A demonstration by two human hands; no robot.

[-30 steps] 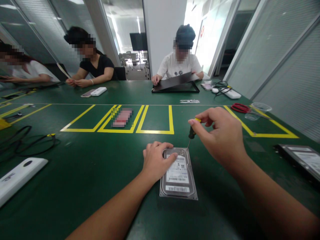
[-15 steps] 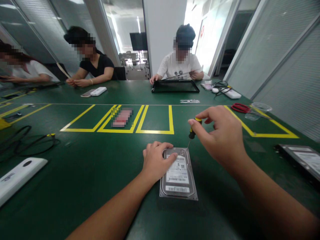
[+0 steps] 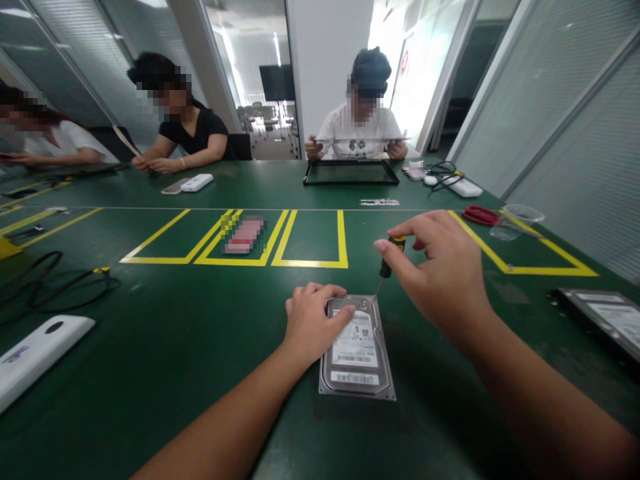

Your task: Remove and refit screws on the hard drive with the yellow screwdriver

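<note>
Hard drive (image 3: 355, 357) flat on the green bench (image 3: 200, 353), label up, directly before the person. Left hand (image 3: 315, 320) closed over its far left corner, thumb laid on the label, fingers along the edge, seemingly bracing it. Right hand (image 3: 440, 267) pinching a small screwdriver (image 3: 385, 268) by the handle between thumb and fingers; shaft slanted, tip at the drive's far right corner. Too small to tell whether the tip sits in a screw head. Main risk, as I judge it: a slip. Slanted shaft plus a twist could ride the tip out, chew the recess or skate it over the casing, with the left thumb close enough to be jabbed. Next: drive pivoting, since the hold is all on one side and nothing braces the near end. Lesser: second drive (image 3: 615, 320), beside the right forearm, could be nudged if that elbow swings wide
</note>
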